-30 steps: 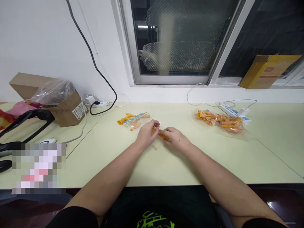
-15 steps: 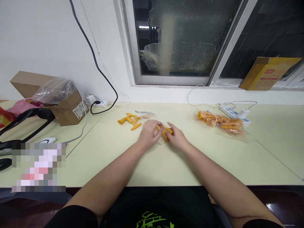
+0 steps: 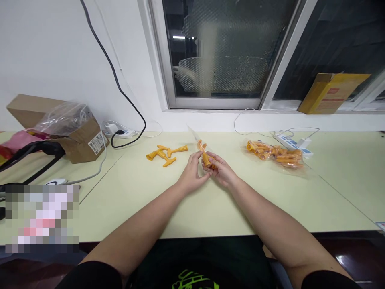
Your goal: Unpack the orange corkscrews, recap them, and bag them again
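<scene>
Between my hands is a clear plastic bag [image 3: 197,135] with yellow-orange T-shaped plastic pieces [image 3: 206,159], each with a flared end. My right hand [image 3: 224,170] wraps around the pieces from the right, thumb on top. My left hand [image 3: 192,170] holds them from the left, its fingertips on the pieces and its thumb beneath. The undersides are hidden by my fingers. To the left of my hands, loose yellow T-shaped pieces [image 3: 164,156] lie on the table.
A larger clear bag of similar yellow pieces [image 3: 275,154] lies right, before a power strip [image 3: 293,144]. Far left stand an open cardboard box [image 3: 81,140] and a black frame-like object [image 3: 33,150]. A black cable [image 3: 112,68] hangs down the wall. The table [image 3: 192,212] is pale green.
My hands have turned the bagged pieces more upright and the bag's loose end now points up and away. A loose piece on the left now shows fully, no longer covered by the bag.
</scene>
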A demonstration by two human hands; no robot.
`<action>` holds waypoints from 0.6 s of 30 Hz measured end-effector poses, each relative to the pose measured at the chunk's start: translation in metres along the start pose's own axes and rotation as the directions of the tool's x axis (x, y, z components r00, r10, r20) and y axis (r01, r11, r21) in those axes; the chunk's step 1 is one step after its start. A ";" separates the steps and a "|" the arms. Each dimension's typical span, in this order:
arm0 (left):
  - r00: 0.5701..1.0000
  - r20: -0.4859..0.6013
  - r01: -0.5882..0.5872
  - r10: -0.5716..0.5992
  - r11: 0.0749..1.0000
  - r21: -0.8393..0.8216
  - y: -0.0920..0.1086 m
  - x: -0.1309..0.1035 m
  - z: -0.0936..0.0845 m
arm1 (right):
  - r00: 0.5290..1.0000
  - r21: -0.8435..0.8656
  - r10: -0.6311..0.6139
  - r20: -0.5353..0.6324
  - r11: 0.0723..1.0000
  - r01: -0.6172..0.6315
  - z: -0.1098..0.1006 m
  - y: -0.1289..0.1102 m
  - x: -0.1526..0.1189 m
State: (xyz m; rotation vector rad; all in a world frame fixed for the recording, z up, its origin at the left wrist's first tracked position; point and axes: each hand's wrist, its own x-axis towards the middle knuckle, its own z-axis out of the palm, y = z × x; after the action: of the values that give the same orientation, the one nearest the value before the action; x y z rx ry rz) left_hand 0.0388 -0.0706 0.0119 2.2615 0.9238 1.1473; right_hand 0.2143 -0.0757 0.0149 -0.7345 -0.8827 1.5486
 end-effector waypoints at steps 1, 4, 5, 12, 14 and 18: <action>1.000 -0.018 -0.017 0.017 1.000 0.010 0.000 0.001 0.000 | 1.000 0.003 -0.004 0.024 1.000 0.004 0.001 -0.001 -0.002; 0.997 -0.050 -0.058 0.058 0.998 0.017 0.000 0.003 -0.001 | 0.997 -0.013 -0.031 0.070 0.999 0.032 0.003 -0.002 -0.004; 0.996 -0.058 -0.064 0.065 0.998 0.017 0.000 0.004 -0.002 | 0.996 -0.023 -0.045 0.075 0.999 0.047 0.004 0.000 -0.004; 0.994 -0.010 -0.109 0.110 0.990 0.089 0.009 0.001 -0.004 | 0.956 -0.178 -0.291 -0.043 0.944 0.279 0.006 0.014 0.003; 0.987 0.045 -0.156 0.153 0.984 0.088 0.011 0.000 -0.004 | 0.932 -0.273 -0.357 -0.062 0.904 0.329 0.003 0.014 0.005; 0.955 0.149 -0.268 0.257 0.961 0.063 0.016 -0.002 -0.002 | 0.914 -0.431 -0.398 -0.080 0.841 0.328 -0.005 0.011 0.012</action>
State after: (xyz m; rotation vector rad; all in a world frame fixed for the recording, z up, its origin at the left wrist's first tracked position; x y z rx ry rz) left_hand 0.0417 -0.0830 0.0225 2.5550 0.6405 1.0562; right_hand 0.2108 -0.0636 0.0031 -0.9172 -1.1631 0.9543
